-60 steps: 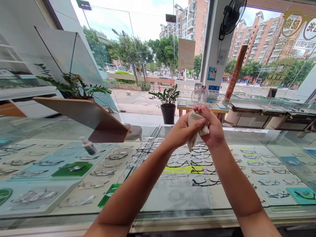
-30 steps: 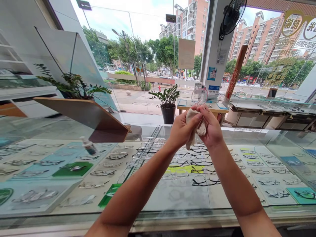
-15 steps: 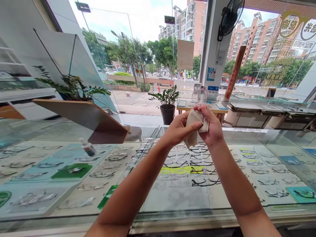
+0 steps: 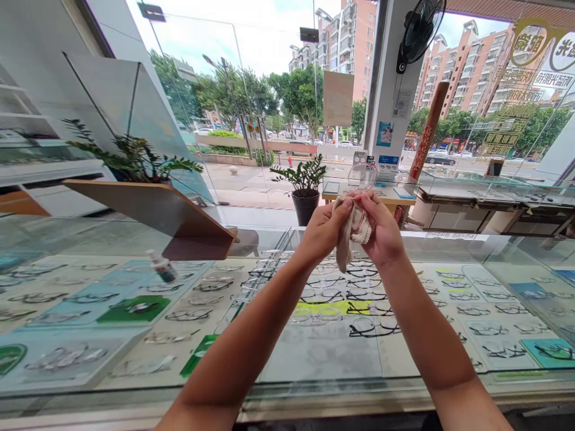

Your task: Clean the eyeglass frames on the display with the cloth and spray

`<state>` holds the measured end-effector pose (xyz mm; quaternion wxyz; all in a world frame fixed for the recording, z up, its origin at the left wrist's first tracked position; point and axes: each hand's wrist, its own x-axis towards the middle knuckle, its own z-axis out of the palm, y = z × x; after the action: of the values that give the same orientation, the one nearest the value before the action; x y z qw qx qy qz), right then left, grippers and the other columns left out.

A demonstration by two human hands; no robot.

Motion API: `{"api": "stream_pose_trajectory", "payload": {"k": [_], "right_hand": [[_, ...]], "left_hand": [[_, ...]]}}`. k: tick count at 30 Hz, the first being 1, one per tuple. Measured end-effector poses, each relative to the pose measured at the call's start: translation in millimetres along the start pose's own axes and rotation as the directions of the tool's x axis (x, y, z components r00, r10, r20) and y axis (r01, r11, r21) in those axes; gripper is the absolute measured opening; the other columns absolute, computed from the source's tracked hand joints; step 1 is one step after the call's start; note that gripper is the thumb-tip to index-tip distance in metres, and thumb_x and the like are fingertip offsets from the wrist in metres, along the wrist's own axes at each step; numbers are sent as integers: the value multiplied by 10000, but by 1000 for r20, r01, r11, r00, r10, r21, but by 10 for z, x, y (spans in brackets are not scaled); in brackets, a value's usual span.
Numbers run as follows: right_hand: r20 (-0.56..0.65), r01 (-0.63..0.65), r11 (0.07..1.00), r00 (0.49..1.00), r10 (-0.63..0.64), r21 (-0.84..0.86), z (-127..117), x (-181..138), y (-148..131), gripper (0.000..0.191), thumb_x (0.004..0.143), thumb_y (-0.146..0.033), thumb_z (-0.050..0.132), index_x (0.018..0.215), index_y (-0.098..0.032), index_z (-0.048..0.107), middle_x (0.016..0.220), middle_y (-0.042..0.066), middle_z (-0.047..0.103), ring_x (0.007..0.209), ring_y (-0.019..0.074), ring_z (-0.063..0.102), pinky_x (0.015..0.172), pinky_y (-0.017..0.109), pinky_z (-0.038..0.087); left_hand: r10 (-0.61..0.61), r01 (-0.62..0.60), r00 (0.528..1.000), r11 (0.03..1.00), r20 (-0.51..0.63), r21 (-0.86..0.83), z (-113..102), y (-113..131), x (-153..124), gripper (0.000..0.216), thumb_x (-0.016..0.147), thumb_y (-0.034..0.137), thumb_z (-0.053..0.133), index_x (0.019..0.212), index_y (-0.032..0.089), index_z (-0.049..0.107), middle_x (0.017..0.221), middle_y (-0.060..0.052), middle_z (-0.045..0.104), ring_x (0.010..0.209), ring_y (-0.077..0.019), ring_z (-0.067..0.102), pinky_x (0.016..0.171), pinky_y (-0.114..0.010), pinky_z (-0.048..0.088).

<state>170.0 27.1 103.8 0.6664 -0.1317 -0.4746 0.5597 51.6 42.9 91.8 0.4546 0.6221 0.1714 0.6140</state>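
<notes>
Both my hands are raised above a glass display counter (image 4: 314, 359). My left hand (image 4: 321, 230) pinches a beige cleaning cloth (image 4: 345, 239) that hangs down between the hands. My right hand (image 4: 384, 230) is closed around a pair of clear pinkish-rimmed glasses (image 4: 363, 175), whose lens sticks up above my fingers, and it touches the cloth too. The cloth covers the lower part of the glasses.
Under the counter glass lie several rows of spectacle frames (image 4: 354, 305). A small spray bottle (image 4: 162, 266) stands on the counter at left, near a slanted wooden board (image 4: 157, 212). A potted plant (image 4: 305, 188) and a small table (image 4: 395, 194) stand behind.
The cloth has been bunched and shifted between my fingers; my left hand slid up and closer to the right. Both hands stay at the same height over the counter.
</notes>
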Motion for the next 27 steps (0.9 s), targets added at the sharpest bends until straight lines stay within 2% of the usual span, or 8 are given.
{"api": "stream_pose_trajectory", "payload": {"k": [2,4,10,13,17,21,27], "right_hand": [[-29,0,998,1000,-2,-58,-48,24,-43,165,840,-335,794,796,-247,661,968,1,739,935,166,681,920,328,580],[-56,-1,995,998,-4,-98,-98,46,-95,152,849,-335,777,791,-248,667,983,7,745,971,172,677,924,332,574],[-8,-19,986,1000,18,-168,-224,76,-245,208,753,-388,878,734,-264,713,1022,-3,762,988,159,661,925,299,547],[58,-93,964,992,110,-248,-261,75,-270,248,691,-402,923,715,-256,725,1014,4,757,980,163,651,937,305,527],[120,-174,920,966,228,-351,-260,71,-230,258,673,-378,918,713,-229,711,839,-4,687,845,149,618,897,319,499],[118,-194,907,960,254,-374,-220,64,-194,247,676,-349,891,676,-224,678,791,-13,646,792,145,590,850,322,494],[93,-211,921,963,253,-328,-203,57,-210,224,666,-332,882,677,-221,688,776,-19,643,784,140,596,893,326,515]], "left_hand": [[-70,71,994,997,87,-2,-82,9,38,603,785,755,766,803,153,743,696,-8,662,671,-133,583,628,-252,455],[-111,113,986,994,122,-8,-167,9,72,612,778,764,771,808,154,740,704,-17,676,671,-139,601,629,-259,464],[-130,130,991,991,-15,-30,-344,-1,131,606,762,775,780,726,177,695,626,-18,656,569,-134,574,522,-262,423],[-116,114,992,993,-57,-34,-392,7,151,580,798,753,767,757,178,701,639,-24,660,596,-143,598,555,-274,458],[-104,103,992,995,-68,-16,-417,27,151,591,811,755,754,735,173,689,613,-12,629,551,-126,561,541,-273,444],[-93,93,996,996,-8,6,-421,71,135,568,778,721,808,791,157,739,680,-24,677,589,-128,592,578,-271,470],[-106,111,980,994,166,-22,-506,174,116,405,759,500,913,895,137,795,884,-84,757,771,-170,684,757,-296,557]]}}
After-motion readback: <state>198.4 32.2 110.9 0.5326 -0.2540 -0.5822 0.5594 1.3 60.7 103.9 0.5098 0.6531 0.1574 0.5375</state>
